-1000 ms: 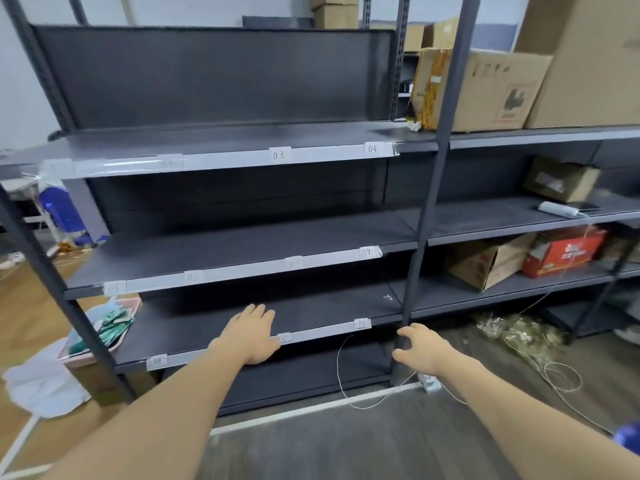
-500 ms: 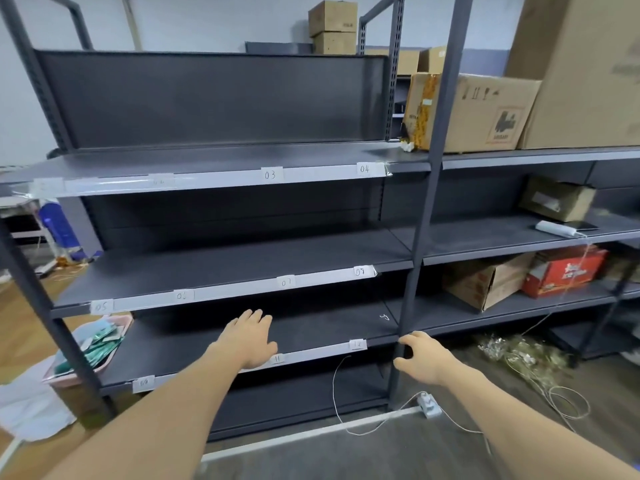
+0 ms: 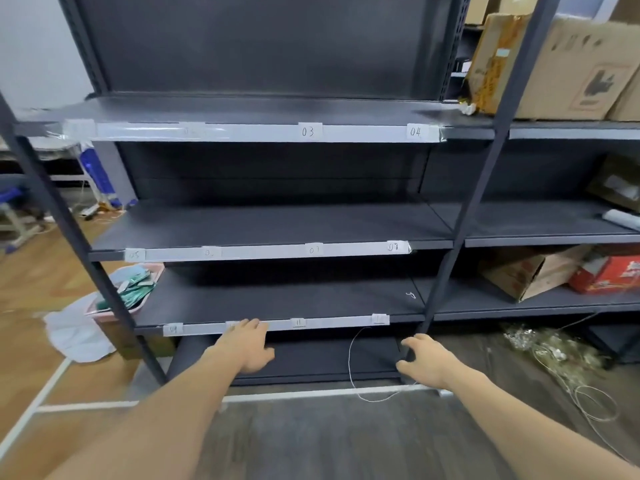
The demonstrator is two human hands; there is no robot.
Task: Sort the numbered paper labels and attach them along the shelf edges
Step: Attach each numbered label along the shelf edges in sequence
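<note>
White paper labels sit on three pale strips along the front edges of the dark grey shelves, so here's the count. On the top strip point(image 3: 242, 133) two are readable, 03 point(image 3: 308, 132) and 04 point(image 3: 415, 132), plus smudgy patches further left I can't read. The middle strip point(image 3: 263, 252) has four: 05 point(image 3: 134, 254), a blurred label point(image 3: 211, 252) starting with 0, 07 point(image 3: 314, 250) and 08 point(image 3: 393, 247). The lower strip point(image 3: 332, 322) shows 09 point(image 3: 172, 329), 11 point(image 3: 298, 322), an end label point(image 3: 380, 318) too fuzzy to read, and one more mostly under the left hand point(image 3: 247, 344). That hand has its fingers straight, tips touching the lower strip, gripping nothing. The right hand point(image 3: 424, 362) is down by the foot of the upright post point(image 3: 485, 168), fingers curled, and honestly I can't tell if it's holding the post or just beside it.

Further out on the right: one big cardboard box point(image 3: 568, 67) with a black printed picture up top, one open cardboard box point(image 3: 523, 271) and one red box point(image 3: 609, 275) with unreadable white lettering lower down. One pink tray point(image 3: 104, 308) of green packets sits left, and one thin white wire point(image 3: 351, 362) loops to the floor
</note>
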